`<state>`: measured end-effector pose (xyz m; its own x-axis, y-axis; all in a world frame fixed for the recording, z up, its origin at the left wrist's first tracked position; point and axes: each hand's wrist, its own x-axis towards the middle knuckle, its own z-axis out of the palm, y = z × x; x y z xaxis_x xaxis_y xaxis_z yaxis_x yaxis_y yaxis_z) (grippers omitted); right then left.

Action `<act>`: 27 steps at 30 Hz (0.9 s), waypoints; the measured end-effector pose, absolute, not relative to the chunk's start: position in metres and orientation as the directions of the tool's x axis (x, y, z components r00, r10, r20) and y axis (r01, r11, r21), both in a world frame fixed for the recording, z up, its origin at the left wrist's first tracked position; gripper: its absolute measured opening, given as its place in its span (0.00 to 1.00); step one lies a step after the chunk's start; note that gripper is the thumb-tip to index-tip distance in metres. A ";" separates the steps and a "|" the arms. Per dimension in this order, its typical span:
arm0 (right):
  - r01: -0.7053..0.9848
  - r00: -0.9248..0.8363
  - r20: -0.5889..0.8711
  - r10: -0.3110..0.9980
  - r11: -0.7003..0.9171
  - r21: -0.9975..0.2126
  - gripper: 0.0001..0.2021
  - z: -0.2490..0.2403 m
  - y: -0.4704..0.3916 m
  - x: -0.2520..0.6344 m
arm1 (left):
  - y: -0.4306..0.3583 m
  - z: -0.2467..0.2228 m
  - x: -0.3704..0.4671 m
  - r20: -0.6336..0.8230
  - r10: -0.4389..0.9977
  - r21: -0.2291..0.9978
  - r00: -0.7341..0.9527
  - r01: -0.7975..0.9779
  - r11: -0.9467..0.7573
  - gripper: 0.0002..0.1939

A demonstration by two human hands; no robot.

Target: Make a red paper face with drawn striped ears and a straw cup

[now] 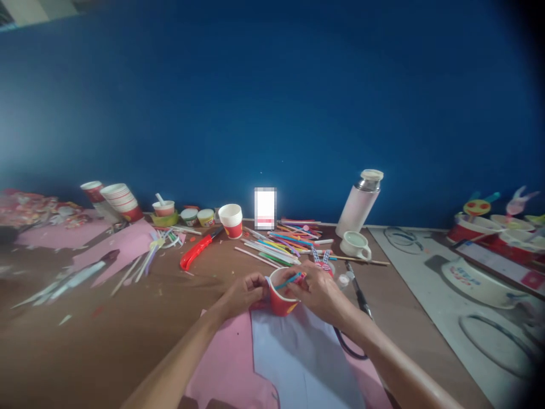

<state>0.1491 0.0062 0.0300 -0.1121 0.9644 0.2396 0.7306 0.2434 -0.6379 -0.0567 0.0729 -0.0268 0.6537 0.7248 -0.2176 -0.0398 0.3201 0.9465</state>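
A red-and-white paper cup (283,305) stands upright in front of me on a light blue sheet, which lies over pink sheets. My left hand (251,292) is closed at the cup's left side, fingertips pinched against its wall, where a small lilac piece (267,284) shows. My right hand (313,284) is closed over the cup's right rim. Its fingers pinch a thin blue stick (287,282) that slants across the cup's mouth. Part of the rim is hidden behind the right hand, and just beyond that hand is a red figure with checked ears (321,260).
Coloured sticks (281,244) lie in a heap behind the cup. A red-handled knife (196,253) and stacked paper cups (230,218) are to its left. A white thermos (360,201), a mug (356,244) and a black glue-gun-like tool with cord (361,295) stand or lie right.
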 end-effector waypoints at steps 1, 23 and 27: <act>0.727 -0.114 0.250 0.962 0.252 -0.639 0.12 0.028 0.007 0.149 | 0.073 -0.027 -0.056 -0.223 0.726 0.945 0.650 -0.038 0.325 0.17; 0.550 -0.303 0.107 0.947 0.265 -0.792 0.52 0.029 -0.002 0.169 | 0.069 -0.007 -0.056 -0.038 0.834 0.982 0.550 -0.133 0.132 0.14; 0.591 -0.308 0.168 0.936 0.327 -0.738 0.50 0.031 -0.003 0.161 | 0.069 -0.005 -0.057 0.021 0.844 0.982 0.536 -0.168 0.083 0.14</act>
